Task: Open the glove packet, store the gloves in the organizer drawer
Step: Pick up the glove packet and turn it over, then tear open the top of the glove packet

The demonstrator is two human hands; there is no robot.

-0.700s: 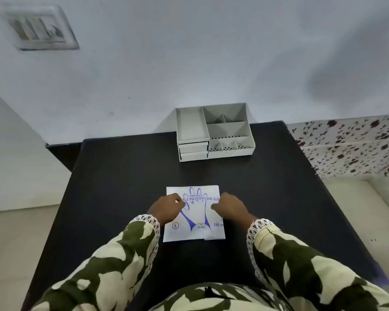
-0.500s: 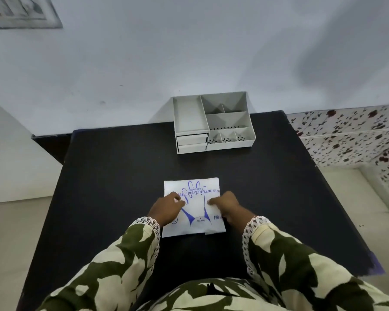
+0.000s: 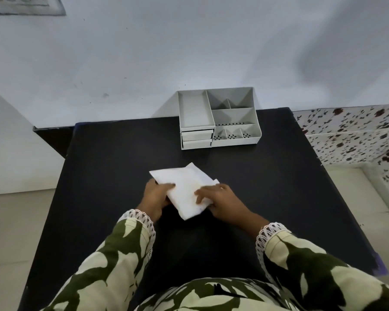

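The white glove packet (image 3: 184, 187) is in the middle of the black table (image 3: 279, 187), turned at an angle with its plain white back facing up. My left hand (image 3: 155, 196) grips its left edge, thumb on top. My right hand (image 3: 222, 198) holds its right side with fingers spread over it. The grey organizer (image 3: 218, 118) stands at the table's far edge against the wall. Its two small drawers (image 3: 197, 140) sit at the lower left front, both closed.
A white wall rises behind the table. Beige floor lies to the left and right of the table, and a speckled tiled wall stands at the far right. My patterned sleeves cover the near edge of the table.
The packet was lying flat with its blue printed side up. Both hands have picked it up and turned it over, and it is rotated, showing its plain side.
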